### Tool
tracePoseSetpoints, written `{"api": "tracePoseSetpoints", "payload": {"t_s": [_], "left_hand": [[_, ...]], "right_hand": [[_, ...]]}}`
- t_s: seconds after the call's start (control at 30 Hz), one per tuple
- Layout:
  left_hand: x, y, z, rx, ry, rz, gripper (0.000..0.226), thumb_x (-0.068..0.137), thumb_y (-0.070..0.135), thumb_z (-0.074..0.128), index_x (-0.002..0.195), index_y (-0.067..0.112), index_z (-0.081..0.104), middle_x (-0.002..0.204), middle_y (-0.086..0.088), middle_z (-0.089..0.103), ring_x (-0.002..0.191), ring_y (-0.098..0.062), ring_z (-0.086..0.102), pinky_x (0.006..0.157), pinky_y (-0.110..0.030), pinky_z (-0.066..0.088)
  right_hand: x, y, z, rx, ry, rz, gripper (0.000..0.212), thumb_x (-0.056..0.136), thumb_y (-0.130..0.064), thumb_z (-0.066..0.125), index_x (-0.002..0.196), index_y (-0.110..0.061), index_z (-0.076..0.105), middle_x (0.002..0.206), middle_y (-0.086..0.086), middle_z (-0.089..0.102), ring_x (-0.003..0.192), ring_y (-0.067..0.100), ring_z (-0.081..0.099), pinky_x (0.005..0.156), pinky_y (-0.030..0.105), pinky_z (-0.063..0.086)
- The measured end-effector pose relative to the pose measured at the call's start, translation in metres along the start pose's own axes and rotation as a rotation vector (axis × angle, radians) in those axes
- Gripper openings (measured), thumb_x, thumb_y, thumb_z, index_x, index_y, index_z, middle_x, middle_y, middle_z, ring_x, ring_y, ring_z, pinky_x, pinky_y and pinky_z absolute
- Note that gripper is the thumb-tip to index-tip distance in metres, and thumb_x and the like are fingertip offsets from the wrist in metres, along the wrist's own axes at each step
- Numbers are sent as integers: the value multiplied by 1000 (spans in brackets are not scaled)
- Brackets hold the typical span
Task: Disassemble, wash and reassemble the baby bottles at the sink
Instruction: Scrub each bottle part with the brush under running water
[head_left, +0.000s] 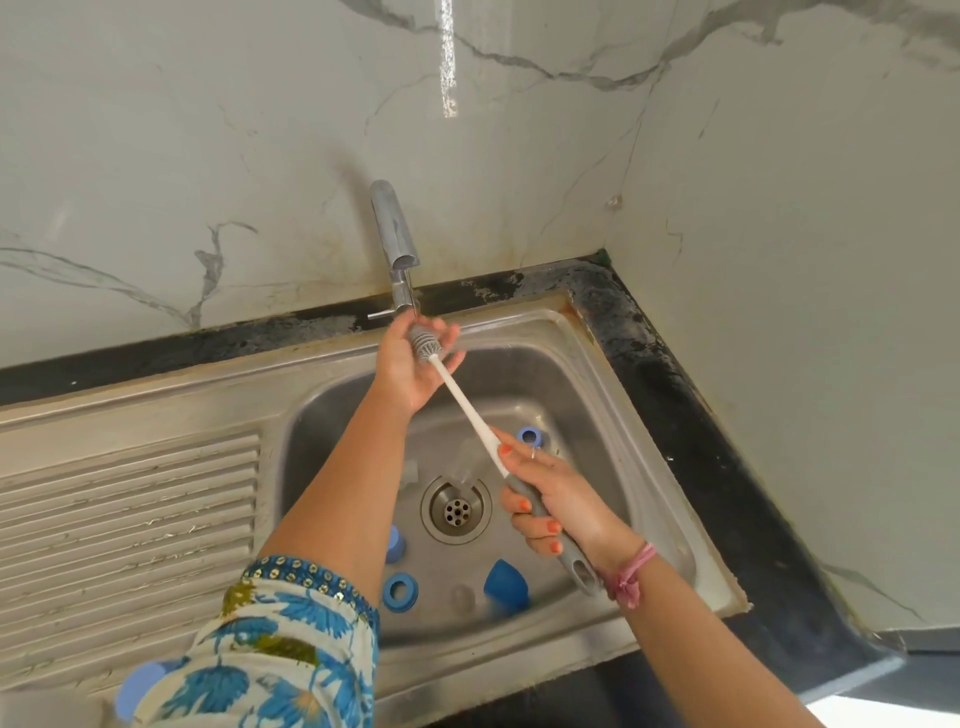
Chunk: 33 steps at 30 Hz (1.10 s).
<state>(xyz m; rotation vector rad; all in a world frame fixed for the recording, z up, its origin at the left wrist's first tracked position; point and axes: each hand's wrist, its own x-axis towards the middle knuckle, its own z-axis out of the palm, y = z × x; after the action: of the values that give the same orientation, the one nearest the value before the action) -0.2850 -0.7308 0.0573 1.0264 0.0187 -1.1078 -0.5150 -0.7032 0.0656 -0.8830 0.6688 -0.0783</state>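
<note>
- Sink (332, 395): steel basin set in a dark surface (691, 395), ribbed drainboard on the left. Bottle parts lie loose in the basin, so disassembly looks done; washing appears under way.
- Tap (397, 244): on the far wall above the basin's far edge. Brush head is held right under its spout, presumably to wet or rinse it; running water cannot be made out.
- Bottle brush (462, 400): runs diagonally from far-left to near-right; grey ribbed head far, white shaft, grey handle near.
- Left hand (410, 364): arm stretched far to the tap, palm up, fingers loosely curled round the brush head, likely rubbing it clean.
- Right hand (550, 499): lower and nearer, fingers wrapped round the grey handle, index finger laid along the shaft to steady it.
- Blue cap (506, 584): near side of basin, right of a blue ring (400, 592).
- Second blue ring (529, 435): far-right of the drain (456, 510).
- Clear pieces near the drain are too faint to identify.
</note>
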Motion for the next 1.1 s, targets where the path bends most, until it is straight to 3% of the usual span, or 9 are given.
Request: {"api": "tracePoseSetpoints", "payload": {"t_s": [0.13,0.2,0.43,0.57,0.67,0.73,0.8,0.97,1.1], "left_hand": [[12,-3,2,341,281,48,21,102,27,46,92,13,59,81,-3,62,61,-11,54,55,-23,46],[13,-3,3,293,304,58,26,102,29,47,82,13,53,68,-1,54,58,-13,49,56,-26,42],[-4,-2,-9,-272,5,32,33,99,28,48,68,17,49,54,2,49,54,-14,55,94,-40,50],[-2,-4,-7,-69,38,43,32,100,35,46,74,19,54,64,4,56,63,-13,60,91,-38,50],[6,-12,-1,439,307,68,35,104,30,34,95,12,62,82,-7,62,55,-14,55,52,-21,45],[9,-16,2,358,354,58,32,105,25,33,90,10,57,79,-7,59,56,-14,57,47,-21,45],[9,-16,6,247,325,33,30,105,25,33,84,13,51,71,-3,54,60,-15,59,59,-26,47],[-1,-10,-1,-200,47,-25,29,101,23,40,74,14,46,59,-1,48,51,-14,52,79,-36,51],[-5,-17,-7,-372,-20,-24,26,97,27,48,72,19,49,57,5,52,52,-10,57,90,-38,49]], "right_hand": [[8,5,-12,-1536,400,-177,58,103,-43,36,152,-44,5,74,1,54,60,15,56,55,31,49],[12,13,-10,-1656,474,-249,57,105,-36,29,152,-43,-2,79,1,55,65,18,58,62,34,53],[2,4,-14,230,-138,124,39,100,-29,46,136,-43,49,63,-2,34,36,3,26,30,16,19],[0,6,-15,42,-50,91,39,100,-30,48,136,-43,49,62,-2,36,38,4,27,32,17,20],[6,8,-20,-1053,328,-123,48,103,-36,41,147,-48,27,67,-2,46,50,10,43,47,26,45],[10,12,-21,-1461,423,-223,52,103,-36,35,150,-46,16,70,0,52,59,16,52,61,33,52],[9,15,-15,-1215,373,-255,50,103,-35,38,148,-48,22,64,-3,45,52,12,43,51,26,44],[-2,3,-18,198,-89,138,21,98,-31,52,114,-36,64,58,-4,37,33,3,28,29,16,20],[-2,11,-17,349,-249,196,26,99,-32,46,98,-31,72,57,-5,38,32,1,30,27,13,25]]}}
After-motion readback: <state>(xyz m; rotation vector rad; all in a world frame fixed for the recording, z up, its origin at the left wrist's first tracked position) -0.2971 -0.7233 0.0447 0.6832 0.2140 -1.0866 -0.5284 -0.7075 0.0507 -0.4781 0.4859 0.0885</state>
